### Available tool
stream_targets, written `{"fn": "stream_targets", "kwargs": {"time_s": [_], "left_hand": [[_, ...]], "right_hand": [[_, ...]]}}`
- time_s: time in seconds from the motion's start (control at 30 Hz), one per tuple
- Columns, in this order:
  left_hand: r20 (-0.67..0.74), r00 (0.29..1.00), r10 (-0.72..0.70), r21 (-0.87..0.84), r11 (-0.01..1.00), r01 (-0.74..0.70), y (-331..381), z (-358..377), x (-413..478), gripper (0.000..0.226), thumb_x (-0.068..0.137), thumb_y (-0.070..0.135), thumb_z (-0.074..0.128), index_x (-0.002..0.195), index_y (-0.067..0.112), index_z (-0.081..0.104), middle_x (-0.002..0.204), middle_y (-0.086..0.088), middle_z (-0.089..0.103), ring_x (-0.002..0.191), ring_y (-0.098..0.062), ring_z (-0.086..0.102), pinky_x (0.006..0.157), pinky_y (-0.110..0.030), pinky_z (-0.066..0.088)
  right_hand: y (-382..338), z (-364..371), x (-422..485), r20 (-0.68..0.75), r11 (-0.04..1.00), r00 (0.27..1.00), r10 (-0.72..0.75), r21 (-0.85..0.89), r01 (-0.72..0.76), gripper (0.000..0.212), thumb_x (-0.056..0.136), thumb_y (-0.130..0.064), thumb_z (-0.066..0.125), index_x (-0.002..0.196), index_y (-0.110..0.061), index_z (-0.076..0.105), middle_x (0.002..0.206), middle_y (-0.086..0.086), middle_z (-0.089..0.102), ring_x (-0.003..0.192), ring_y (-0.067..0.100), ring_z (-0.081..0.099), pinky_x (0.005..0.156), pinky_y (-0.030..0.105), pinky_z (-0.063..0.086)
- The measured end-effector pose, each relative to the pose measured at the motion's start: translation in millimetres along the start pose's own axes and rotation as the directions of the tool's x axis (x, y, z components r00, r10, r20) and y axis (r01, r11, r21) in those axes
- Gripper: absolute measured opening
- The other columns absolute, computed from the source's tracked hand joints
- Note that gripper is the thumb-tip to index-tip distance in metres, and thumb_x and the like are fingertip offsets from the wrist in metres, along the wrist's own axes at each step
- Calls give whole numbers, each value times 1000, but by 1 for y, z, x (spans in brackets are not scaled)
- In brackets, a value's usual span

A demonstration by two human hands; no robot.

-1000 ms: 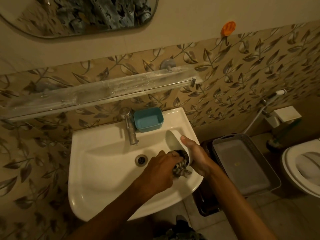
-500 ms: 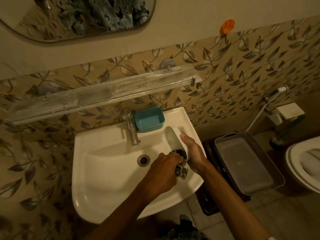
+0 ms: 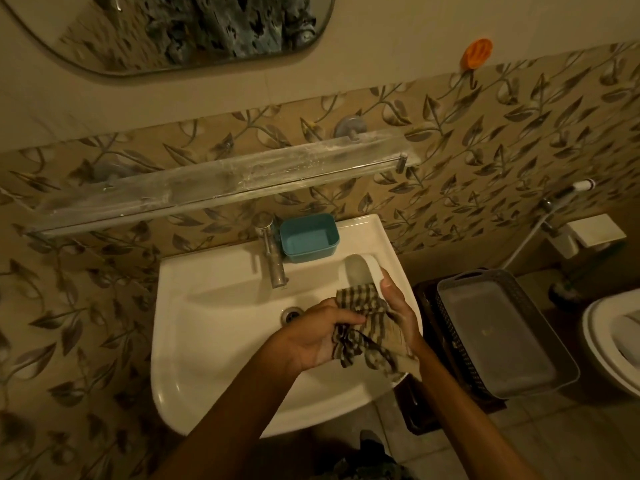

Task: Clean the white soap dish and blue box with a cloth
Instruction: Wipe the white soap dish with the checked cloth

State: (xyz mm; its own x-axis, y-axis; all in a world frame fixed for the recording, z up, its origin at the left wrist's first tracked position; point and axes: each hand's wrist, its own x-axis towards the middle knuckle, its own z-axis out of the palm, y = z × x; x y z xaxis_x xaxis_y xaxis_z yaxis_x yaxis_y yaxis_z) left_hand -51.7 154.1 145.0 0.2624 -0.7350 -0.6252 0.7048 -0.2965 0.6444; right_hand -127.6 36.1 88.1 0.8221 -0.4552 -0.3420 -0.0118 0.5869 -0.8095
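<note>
The white soap dish [image 3: 360, 268] is held over the right side of the sink, its far end showing above the cloth. My right hand [image 3: 398, 306] grips its right edge, thumb along the rim. A striped brown-and-beige cloth [image 3: 367, 327] is spread over the dish's near end and hangs down. My left hand [image 3: 318, 337] grips the cloth from the left. The blue box [image 3: 309, 238] sits empty on the sink's back ledge, right of the tap, apart from both hands.
The white sink [image 3: 214, 341] has a metal tap [image 3: 272, 251] and a drain [image 3: 291, 314]. A glass shelf [image 3: 214, 183] runs above it. A grey basket [image 3: 502, 334] stands on a dark crate at the right, with a toilet [image 3: 613, 341] beyond.
The cloth was bunched under my left hand inside the dish; now it is spread open over the dish's near end and my left hand has drawn back to the left.
</note>
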Motion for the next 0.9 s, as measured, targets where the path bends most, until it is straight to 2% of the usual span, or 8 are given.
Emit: {"fn": "stream_targets", "kwargs": {"time_s": [0.07,0.2,0.3,0.4,0.47,0.53,0.77,0.9], "left_hand": [[-32,999,26,39,999,-25,-3,1,2,32,83,-4,58,113,8,58,98,-9,69,87,-19,67,77,-31,55],[-30,993,112,590,804,-72,-4,12,-13,34,89,0,54,114,23,50,100,13,59,92,0,55,76,-12,48],[35,986,166,856,504,-115,-5,14,-22,45,91,1,50,130,23,41,122,12,52,113,-5,48,85,-7,44],[102,956,276,988,87,-131,-12,5,-15,65,87,-3,52,141,28,36,138,-3,46,122,-22,45,102,-30,39],[134,925,356,968,-247,-46,-15,-3,-7,70,85,-2,55,142,31,33,142,0,42,118,-25,42,98,-37,35],[239,878,414,897,-441,-36,-16,-7,-1,68,84,2,58,141,30,32,147,1,38,121,-26,39,99,-41,33],[229,836,499,816,-566,114,-2,-36,4,66,89,4,51,145,24,23,153,1,26,125,-31,34,99,-44,29],[154,858,490,895,-437,89,-12,-32,5,69,85,-1,52,143,28,28,150,5,31,119,-28,37,93,-40,33]], "right_hand": [[-2,-1,-1,10,999,1000,25,20,-25,64,75,-51,70,129,-19,58,124,13,64,120,30,55,107,50,38],[-4,-4,6,-15,996,997,78,-53,-79,34,97,-33,45,126,-20,59,123,2,65,118,20,56,110,43,36],[-10,-1,9,-71,987,991,113,-109,-120,42,92,-44,49,128,-24,56,128,5,60,115,23,58,107,45,40],[-10,-5,14,-85,976,978,193,-88,-200,53,88,-51,52,130,-19,55,127,17,61,114,34,60,100,52,46],[-11,-6,18,-43,975,980,194,-99,-198,39,95,-42,45,120,-17,60,112,18,68,102,31,66,86,45,54],[-15,-3,17,-17,975,981,191,-115,-191,31,97,-38,43,112,-19,62,100,13,72,92,26,70,74,39,56],[-7,-2,2,22,953,967,252,-182,-244,28,96,-38,45,116,-27,60,107,8,69,100,29,63,82,48,53],[-4,0,3,9,951,969,247,-193,-241,39,95,-40,46,129,-23,55,120,14,64,111,34,60,86,49,53]]}}
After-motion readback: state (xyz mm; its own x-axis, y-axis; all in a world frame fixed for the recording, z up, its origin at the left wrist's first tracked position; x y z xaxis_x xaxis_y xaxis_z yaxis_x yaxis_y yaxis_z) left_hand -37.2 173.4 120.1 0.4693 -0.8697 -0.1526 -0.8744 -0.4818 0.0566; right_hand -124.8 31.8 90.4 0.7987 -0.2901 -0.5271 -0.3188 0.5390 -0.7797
